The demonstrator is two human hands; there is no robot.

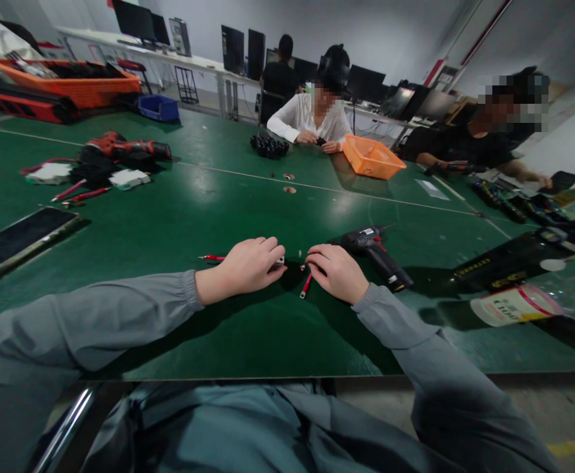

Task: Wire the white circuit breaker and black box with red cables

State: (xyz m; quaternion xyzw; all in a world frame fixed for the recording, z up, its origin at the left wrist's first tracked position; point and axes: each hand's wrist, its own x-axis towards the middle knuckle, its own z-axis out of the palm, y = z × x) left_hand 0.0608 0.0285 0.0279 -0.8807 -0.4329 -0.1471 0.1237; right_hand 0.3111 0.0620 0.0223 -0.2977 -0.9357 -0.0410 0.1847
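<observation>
Both arms, in grey sleeves with gathered cuffs, come in from the lower corners of the frame and meet just below its centre. The left forearm lies long and nearly level from the lower left. The right forearm climbs more steeply from the lower right. The left hand [248,266] and right hand [335,272] sit palm-down, backs to the camera, fingers curled under. Their fingertips face each other, near but apart.

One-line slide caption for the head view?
Left hand pinching a small metal part, right hand over a red-sleeved pin, cordless screwdriver alongside on the green table.
</observation>
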